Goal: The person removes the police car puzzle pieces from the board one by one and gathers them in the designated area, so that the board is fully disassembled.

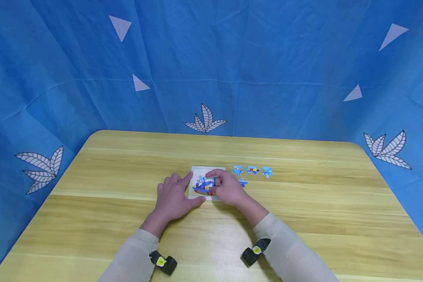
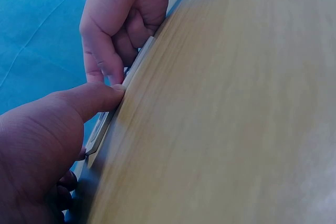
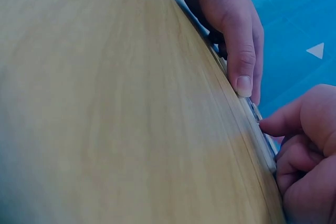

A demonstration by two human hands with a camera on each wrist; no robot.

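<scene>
A small picture puzzle in a white tray (image 1: 218,198) lies on the table, partly filled with blue, white and red pieces. My left hand (image 1: 174,197) braces the tray: its thumb lies on the near edge and its forefinger reaches the far left corner. In the left wrist view the thumb (image 2: 105,95) presses on the tray's rim. From the right, my right hand (image 1: 227,187) bends over the picture, thumb and forefinger round a blue puzzle piece (image 1: 208,182) low over the tray. The right fingers hide part of the picture.
Several loose pieces lie right of the tray: a blue one (image 1: 237,170), a multicoloured one (image 1: 252,170) and a light blue one (image 1: 266,171). Another blue piece (image 1: 243,182) sits just behind the right hand. A blue curtain (image 1: 211,58) hangs behind the wooden table (image 1: 320,203).
</scene>
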